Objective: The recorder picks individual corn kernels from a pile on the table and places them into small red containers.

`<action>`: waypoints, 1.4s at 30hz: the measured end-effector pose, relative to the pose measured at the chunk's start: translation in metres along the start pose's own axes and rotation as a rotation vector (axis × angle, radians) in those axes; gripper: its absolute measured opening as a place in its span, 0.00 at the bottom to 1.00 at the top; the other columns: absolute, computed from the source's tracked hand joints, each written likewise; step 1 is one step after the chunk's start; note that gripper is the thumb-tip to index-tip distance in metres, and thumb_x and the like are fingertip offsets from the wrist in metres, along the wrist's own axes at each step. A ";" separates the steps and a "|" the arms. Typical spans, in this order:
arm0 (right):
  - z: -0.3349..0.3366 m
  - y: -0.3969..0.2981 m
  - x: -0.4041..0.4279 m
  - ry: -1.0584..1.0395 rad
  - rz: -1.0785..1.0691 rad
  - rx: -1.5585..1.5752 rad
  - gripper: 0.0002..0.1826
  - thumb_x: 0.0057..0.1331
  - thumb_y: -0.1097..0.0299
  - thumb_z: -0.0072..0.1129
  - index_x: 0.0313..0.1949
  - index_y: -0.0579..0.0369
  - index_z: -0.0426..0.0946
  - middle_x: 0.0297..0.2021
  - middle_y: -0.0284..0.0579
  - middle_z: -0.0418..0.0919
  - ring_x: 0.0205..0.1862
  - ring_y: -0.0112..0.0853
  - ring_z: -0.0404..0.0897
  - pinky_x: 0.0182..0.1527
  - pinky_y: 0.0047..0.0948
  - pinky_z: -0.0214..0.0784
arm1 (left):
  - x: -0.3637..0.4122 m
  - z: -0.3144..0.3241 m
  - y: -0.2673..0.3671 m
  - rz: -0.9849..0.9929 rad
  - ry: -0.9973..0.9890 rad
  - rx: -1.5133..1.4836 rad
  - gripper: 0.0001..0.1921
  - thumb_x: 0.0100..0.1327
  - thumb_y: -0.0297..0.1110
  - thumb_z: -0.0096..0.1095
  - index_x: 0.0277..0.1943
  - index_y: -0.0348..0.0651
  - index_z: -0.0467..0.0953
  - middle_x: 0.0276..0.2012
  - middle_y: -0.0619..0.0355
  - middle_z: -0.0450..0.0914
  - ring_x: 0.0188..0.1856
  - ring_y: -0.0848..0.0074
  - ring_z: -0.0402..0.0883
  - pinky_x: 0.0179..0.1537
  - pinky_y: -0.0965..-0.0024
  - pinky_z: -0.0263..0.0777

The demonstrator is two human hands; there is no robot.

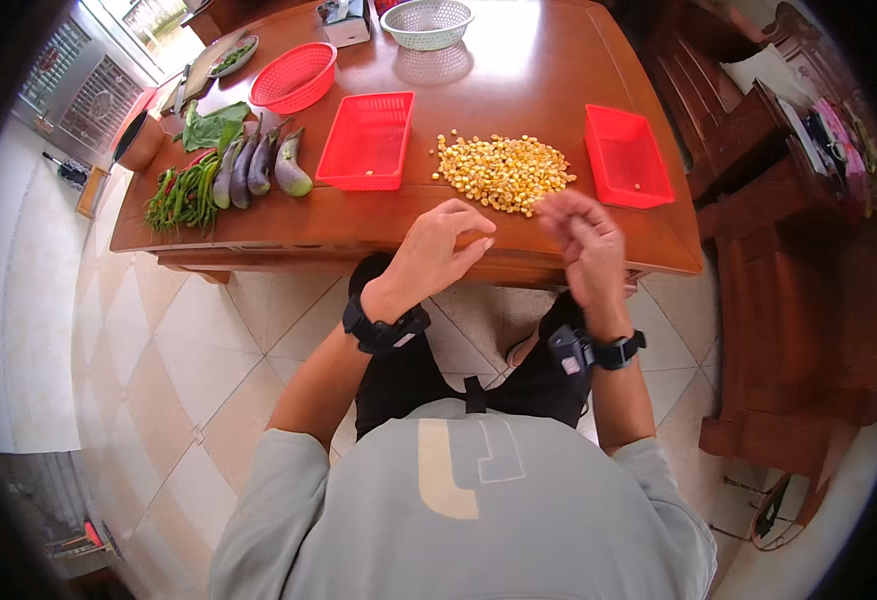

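Observation:
A loose pile of yellow corn kernels (504, 171) lies near the front of the wooden table (498, 90). My left hand (438, 244) is over the table's front edge, just below the pile, thumb and forefinger apart with nothing visible between them. At the pile's lower right is my right hand (584, 244), blurred, its fingers bent; whether it holds a kernel cannot be seen. Left of the pile sits a red rectangular plastic basket (371, 135) with a kernel at its near end. A second red basket (626, 154), on the right, also has a kernel inside.
Several eggplants (247, 171), green chilies (187, 191) and a leafy vegetable (213, 127) lie at left, beside a brown pot (138, 142). Farther back are a round red basket (293, 79), a pale colander (427, 26), a tissue box (347, 24) and a knife (181, 88).

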State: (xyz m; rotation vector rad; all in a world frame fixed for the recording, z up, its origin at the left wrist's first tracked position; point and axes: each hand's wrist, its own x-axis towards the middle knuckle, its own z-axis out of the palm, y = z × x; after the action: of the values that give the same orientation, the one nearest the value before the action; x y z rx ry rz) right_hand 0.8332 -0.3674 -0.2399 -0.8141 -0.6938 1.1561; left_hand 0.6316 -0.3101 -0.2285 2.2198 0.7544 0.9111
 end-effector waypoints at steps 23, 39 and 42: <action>-0.022 -0.018 0.043 -0.151 -0.353 -1.275 0.07 0.55 0.78 0.58 0.35 0.65 0.75 0.30 0.53 0.78 0.31 0.40 0.78 0.35 0.30 0.71 | -0.031 0.041 -0.012 -0.108 0.008 -0.173 0.10 0.54 0.24 0.61 0.41 0.34 0.76 0.29 0.53 0.79 0.28 0.74 0.78 0.33 0.75 0.72; -0.020 0.034 0.052 -0.184 -0.455 -1.563 0.03 0.58 0.74 0.52 0.31 0.58 0.73 0.33 0.54 0.74 0.35 0.50 0.75 0.37 0.43 0.69 | -0.019 0.018 -0.032 -0.250 0.130 -0.227 0.14 0.60 0.20 0.52 0.49 0.33 0.73 0.33 0.54 0.80 0.30 0.78 0.79 0.33 0.76 0.74; -0.022 0.033 0.052 -0.178 -0.450 -1.550 0.02 0.58 0.75 0.52 0.31 0.57 0.73 0.32 0.55 0.74 0.35 0.50 0.75 0.37 0.44 0.69 | -0.016 0.017 -0.034 -0.284 0.139 -0.261 0.14 0.62 0.19 0.48 0.51 0.34 0.72 0.34 0.54 0.80 0.29 0.79 0.79 0.31 0.77 0.74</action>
State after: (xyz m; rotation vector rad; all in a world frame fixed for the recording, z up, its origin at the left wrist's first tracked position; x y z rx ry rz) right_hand 0.8483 -0.3157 -0.2761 -1.6804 -1.8600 0.0759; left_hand 0.6262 -0.3049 -0.2688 1.7845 0.9304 0.9657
